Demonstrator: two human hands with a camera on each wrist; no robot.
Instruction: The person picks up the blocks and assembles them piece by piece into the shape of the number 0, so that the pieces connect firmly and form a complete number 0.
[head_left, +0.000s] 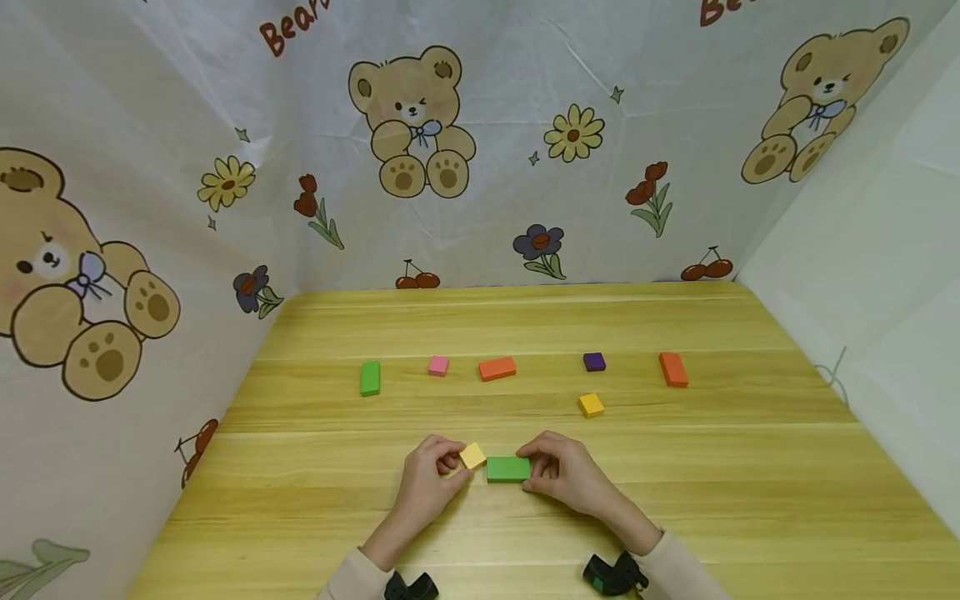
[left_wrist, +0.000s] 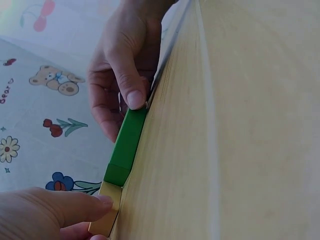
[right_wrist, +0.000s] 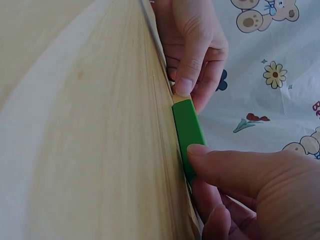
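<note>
Left hand [head_left: 428, 477] pinches a small yellow square wood-like block [head_left: 472, 456], askew at the left end of a green rectangular wood-like block [head_left: 507, 470] pinched by the right hand [head_left: 567, 472] on the wood-grain table [head_left: 735, 483]; uneven pushing could skew the pair.

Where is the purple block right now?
In the head view, the purple block lies on the table right of centre, just beyond the loose yellow block and farther out than the right hand.
</note>
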